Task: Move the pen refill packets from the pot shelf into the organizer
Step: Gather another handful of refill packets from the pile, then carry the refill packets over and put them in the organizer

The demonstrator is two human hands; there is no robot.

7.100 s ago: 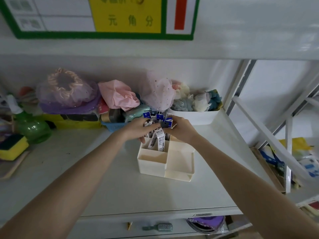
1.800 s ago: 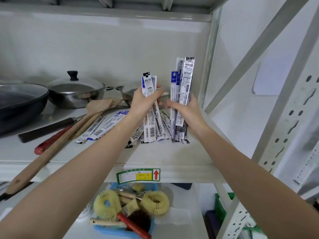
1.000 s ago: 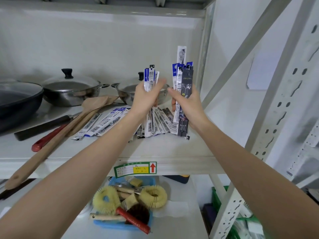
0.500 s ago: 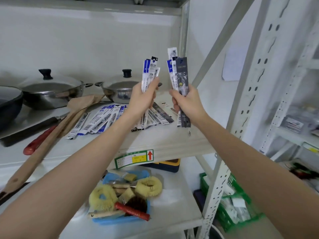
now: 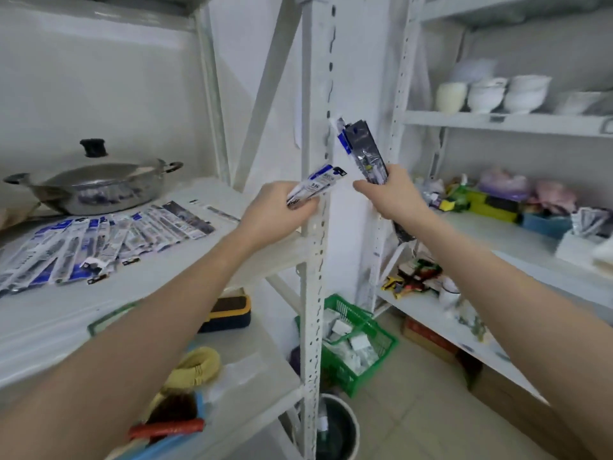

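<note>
The left hand [image 5: 277,207] is curled around a small bundle of pen refill packets [image 5: 315,187], and their blue and white tops point up and to the right, past the fingers. The right hand [image 5: 391,194] grips a second, darker bundle [image 5: 363,151], which stands almost upright and is tilted a little to the left; its lower end shows below the wrist. Both hands are in the air in front of the white upright post [image 5: 315,260] of the rack, just beyond the right edge of the pot shelf [image 5: 185,260], and they do not touch each other.

More refill packets [image 5: 99,240] lie on the pot shelf in a fan, side by side, from its left edge toward the middle. 1 steel pot with a lid [image 5: 93,185] stands behind them, near the back of the shelf.

On the right there is another rack. Its upper shelf carries white bowls [image 5: 491,94]. On the shelf below, near the right edge of the view, a white container [image 5: 577,247] with some packets in it is visible, but it is blurred, so I cannot tell if this is the organizer. A green basket [image 5: 365,346] stands on the floor between the 2 racks.
</note>
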